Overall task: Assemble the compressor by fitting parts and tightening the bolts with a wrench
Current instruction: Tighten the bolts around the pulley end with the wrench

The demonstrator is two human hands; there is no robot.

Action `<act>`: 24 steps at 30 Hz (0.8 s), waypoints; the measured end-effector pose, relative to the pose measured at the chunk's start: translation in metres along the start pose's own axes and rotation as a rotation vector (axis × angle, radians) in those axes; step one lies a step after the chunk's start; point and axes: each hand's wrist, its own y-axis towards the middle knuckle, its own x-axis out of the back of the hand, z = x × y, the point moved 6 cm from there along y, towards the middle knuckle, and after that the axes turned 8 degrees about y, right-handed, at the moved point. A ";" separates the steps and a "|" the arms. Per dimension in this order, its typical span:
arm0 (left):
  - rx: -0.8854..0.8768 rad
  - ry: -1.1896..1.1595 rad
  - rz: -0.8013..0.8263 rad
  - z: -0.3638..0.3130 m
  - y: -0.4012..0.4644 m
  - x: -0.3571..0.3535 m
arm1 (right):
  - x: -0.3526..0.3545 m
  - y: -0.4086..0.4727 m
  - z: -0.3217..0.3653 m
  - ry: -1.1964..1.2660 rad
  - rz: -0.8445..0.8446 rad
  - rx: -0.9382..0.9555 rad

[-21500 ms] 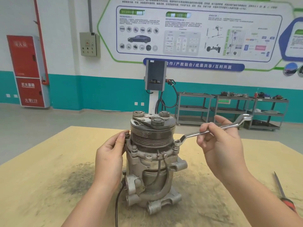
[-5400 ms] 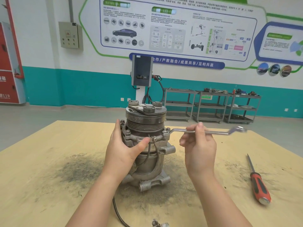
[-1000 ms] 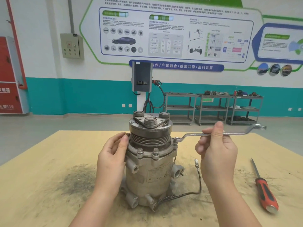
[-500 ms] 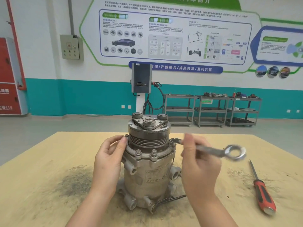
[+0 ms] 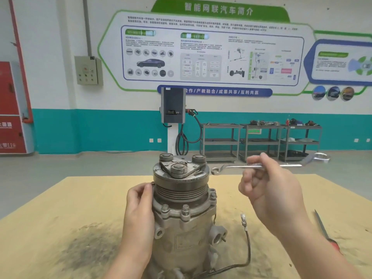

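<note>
Currently one compressor (image 5: 182, 216) is standing upright at the counter (image 5: 60, 218) centre, pulley end up. One wrench (image 5: 259, 166), one screwdriver (image 5: 326, 232), one loose lead with a connector (image 5: 244, 218) trailing out of the housing at 4 o'clock. Three flange bolts are showing: two at the front (image 5: 174, 208), one at 3 o'clock (image 5: 213, 195). Three round bosses are sitting on the clutch plate on top.

Left hand (image 5: 138, 210) is wrapping the housing at 9 o'clock, fingers curled onto the flange just under the pulley grooves, thumb near the rim. Right hand (image 5: 269, 190) is pinching the wrench shank between thumb and forefinger, other fingers curled loosely into the palm. Wrench is lying roughly level in the air at 3 o'clock of the pulley, near ring end just beside the clutch plate rim and apart from it, above the 3 o'clock bolt, not on it. Far ring end is blurred.

Screwdriver is lying on the counter at 4 o'clock, well apart from the compressor, handle partly hidden behind the right forearm.
</note>
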 end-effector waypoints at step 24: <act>0.192 -0.143 0.285 0.009 0.046 -0.021 | 0.012 0.025 -0.039 0.041 0.306 -0.397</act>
